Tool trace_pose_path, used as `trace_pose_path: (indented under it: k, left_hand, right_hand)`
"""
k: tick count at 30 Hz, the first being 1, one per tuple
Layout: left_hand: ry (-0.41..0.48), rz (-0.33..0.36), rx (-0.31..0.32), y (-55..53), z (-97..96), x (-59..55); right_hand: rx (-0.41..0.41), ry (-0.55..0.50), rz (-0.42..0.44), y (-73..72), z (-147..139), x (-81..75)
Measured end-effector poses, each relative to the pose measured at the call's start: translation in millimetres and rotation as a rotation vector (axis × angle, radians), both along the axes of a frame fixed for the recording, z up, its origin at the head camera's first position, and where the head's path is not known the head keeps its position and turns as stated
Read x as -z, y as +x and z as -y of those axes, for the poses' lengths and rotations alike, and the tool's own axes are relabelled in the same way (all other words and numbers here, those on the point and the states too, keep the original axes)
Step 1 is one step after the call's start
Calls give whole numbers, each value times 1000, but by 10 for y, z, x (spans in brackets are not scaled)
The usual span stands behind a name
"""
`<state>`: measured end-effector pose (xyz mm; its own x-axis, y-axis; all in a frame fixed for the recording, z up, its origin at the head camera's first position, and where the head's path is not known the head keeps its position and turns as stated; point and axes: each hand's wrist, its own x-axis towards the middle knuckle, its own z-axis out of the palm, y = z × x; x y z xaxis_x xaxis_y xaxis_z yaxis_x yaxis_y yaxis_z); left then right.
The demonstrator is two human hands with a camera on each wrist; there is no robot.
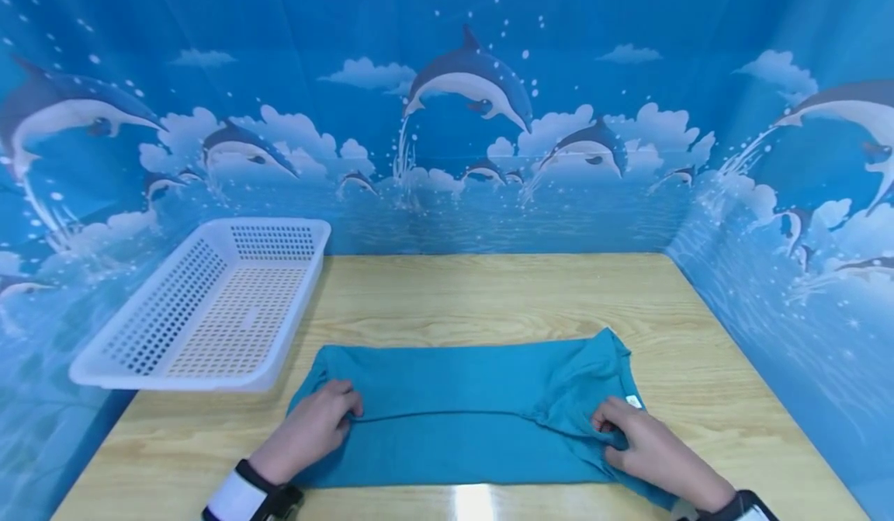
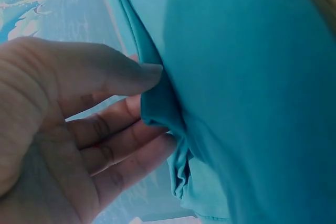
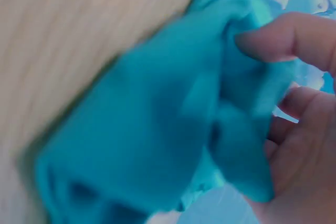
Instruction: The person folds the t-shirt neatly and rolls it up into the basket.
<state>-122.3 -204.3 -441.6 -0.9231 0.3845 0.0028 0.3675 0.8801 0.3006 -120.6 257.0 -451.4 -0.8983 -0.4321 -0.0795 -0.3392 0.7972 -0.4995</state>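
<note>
Just right of the white basket, and nearer the person, the left hand pinched the teal cloth; a slack hold risked a slipped edge. Farther right of the basket, the right hand pinched bunched fabric, where uneven pulling could have set creases! The cloth lay smooth mid-length, rumpled at the end away from the basket, white label showing.

Basket behind-left of cloth

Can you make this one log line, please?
left hand: pinches teal cloth | right hand: holds its other end | white basket: back left
</note>
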Motion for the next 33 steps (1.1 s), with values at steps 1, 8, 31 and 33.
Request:
trace_pose_path:
  k: [1, 8, 31, 33]
  left_hand:
    - [-3, 3, -5, -1, -1, 1]
    - [-12, 41, -38, -3, -14, -2]
    - [-97, 143, 142, -485, -1073, 172]
    - [-118, 188, 124, -475, -1075, 185]
  right_hand:
    - [-19, -27, 9, 17, 7, -9]
    - [-176, -197, 88, 127, 63, -66]
    - [-78, 214, 50, -584, 941, 25]
    - [-75, 232, 101, -569, 964, 40]
